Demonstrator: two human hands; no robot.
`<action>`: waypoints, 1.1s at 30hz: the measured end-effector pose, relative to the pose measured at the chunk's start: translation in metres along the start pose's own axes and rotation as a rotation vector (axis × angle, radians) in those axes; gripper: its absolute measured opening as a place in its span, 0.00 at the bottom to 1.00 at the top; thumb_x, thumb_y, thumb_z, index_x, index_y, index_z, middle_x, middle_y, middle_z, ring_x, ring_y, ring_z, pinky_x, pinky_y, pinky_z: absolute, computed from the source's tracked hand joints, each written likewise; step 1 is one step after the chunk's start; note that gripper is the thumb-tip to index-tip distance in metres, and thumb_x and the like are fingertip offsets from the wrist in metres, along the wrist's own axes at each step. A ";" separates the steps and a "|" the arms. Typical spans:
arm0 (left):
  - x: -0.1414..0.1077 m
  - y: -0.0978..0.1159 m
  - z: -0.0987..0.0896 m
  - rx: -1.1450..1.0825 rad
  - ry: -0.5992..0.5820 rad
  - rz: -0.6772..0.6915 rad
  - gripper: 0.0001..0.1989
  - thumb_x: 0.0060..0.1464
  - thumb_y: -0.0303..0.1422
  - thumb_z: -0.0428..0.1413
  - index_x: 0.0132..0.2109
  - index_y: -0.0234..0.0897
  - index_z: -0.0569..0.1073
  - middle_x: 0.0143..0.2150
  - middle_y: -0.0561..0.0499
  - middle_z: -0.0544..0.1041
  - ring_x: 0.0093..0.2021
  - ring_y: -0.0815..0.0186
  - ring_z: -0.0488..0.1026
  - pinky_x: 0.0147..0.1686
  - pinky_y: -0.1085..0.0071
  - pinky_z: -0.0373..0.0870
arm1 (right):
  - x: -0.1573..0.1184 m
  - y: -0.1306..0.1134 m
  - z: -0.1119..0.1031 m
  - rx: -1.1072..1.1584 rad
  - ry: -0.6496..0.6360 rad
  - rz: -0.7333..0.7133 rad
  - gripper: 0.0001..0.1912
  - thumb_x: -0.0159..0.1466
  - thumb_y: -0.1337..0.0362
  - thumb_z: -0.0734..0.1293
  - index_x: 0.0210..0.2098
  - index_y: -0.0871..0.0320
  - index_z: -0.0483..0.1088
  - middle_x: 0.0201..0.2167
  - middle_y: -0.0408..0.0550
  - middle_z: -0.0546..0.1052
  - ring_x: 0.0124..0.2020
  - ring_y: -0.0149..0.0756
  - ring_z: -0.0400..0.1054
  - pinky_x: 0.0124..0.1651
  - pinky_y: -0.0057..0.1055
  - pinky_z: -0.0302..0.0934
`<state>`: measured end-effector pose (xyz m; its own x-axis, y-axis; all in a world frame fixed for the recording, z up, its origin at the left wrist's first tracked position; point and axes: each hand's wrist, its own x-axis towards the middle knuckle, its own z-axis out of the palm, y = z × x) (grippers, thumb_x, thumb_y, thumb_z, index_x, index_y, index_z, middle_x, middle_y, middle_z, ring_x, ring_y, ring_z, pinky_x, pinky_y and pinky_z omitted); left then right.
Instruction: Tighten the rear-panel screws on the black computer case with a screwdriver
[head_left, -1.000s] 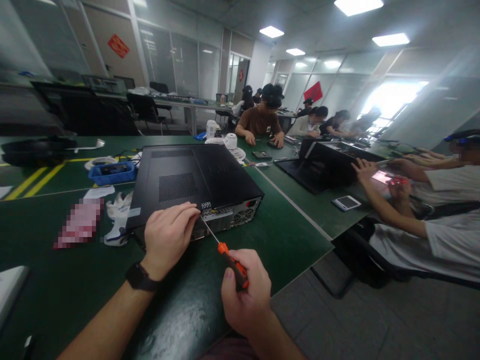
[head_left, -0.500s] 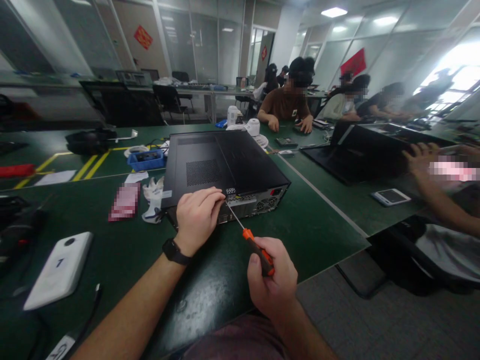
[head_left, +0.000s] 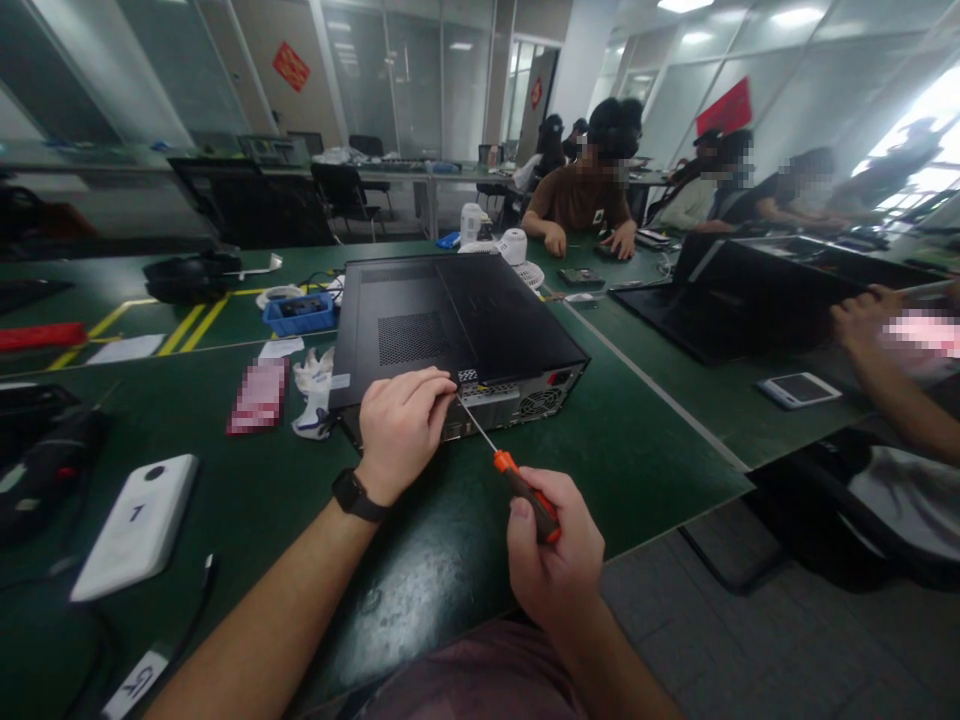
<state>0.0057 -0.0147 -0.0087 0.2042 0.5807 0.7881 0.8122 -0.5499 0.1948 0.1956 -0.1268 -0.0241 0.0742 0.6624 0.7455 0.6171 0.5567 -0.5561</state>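
A black computer case (head_left: 487, 310) lies flat on the green table, its metal rear panel turned toward me. My right hand (head_left: 559, 545) is wrapped around the orange and dark handle of a screwdriver (head_left: 529, 490). The screwdriver's shaft slants up and left to the upper edge of the rear panel. At that edge, my left hand (head_left: 405, 430) rests against the case with its fingers pressed together beside the screwdriver's tip. Whatever lies between those fingertips is hidden, and so is the exact contact of the tip. A dark watch sits on my left wrist.
On the left are a white power bank (head_left: 139, 525), a cable (head_left: 195, 610), a crumpled white glove (head_left: 313, 390) and a blue tray (head_left: 300, 314). Rightward lie a phone (head_left: 799, 390) and another black case (head_left: 757, 290) with a co-worker's hand (head_left: 866, 320) at it. Another person sits opposite.
The view has shifted slightly, so most things appear a little further right. Both my hands keep their places at the case and screwdriver. The co-worker's hand at right has become more closed.
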 end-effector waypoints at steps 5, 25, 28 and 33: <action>0.001 0.001 0.000 0.005 0.018 0.001 0.04 0.66 0.31 0.58 0.45 0.42 0.79 0.50 0.50 0.84 0.50 0.59 0.81 0.46 0.60 0.68 | -0.004 0.002 0.001 -0.020 0.010 0.058 0.13 0.68 0.68 0.63 0.52 0.54 0.69 0.35 0.45 0.79 0.30 0.34 0.77 0.34 0.31 0.72; 0.001 0.001 0.002 0.004 0.030 -0.008 0.03 0.65 0.31 0.59 0.44 0.42 0.78 0.49 0.51 0.84 0.51 0.61 0.81 0.47 0.61 0.68 | -0.007 0.004 0.002 0.082 -0.041 0.015 0.16 0.67 0.71 0.63 0.54 0.56 0.68 0.39 0.48 0.76 0.37 0.35 0.75 0.37 0.31 0.70; 0.001 0.001 0.001 -0.002 0.024 -0.009 0.04 0.66 0.31 0.59 0.44 0.42 0.78 0.49 0.51 0.84 0.51 0.60 0.81 0.47 0.60 0.67 | -0.008 0.005 0.002 0.087 -0.038 0.015 0.16 0.67 0.71 0.63 0.54 0.56 0.68 0.39 0.48 0.76 0.38 0.35 0.75 0.37 0.31 0.69; 0.001 0.001 0.002 -0.005 0.017 -0.018 0.04 0.65 0.31 0.58 0.44 0.42 0.78 0.50 0.50 0.84 0.51 0.60 0.81 0.47 0.60 0.68 | -0.010 0.007 0.002 0.082 -0.034 0.023 0.16 0.67 0.71 0.63 0.54 0.56 0.68 0.39 0.48 0.77 0.39 0.36 0.75 0.38 0.32 0.70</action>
<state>0.0075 -0.0135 -0.0085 0.1799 0.5801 0.7944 0.8127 -0.5426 0.2122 0.1971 -0.1282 -0.0358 0.0604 0.6916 0.7198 0.5490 0.5792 -0.6026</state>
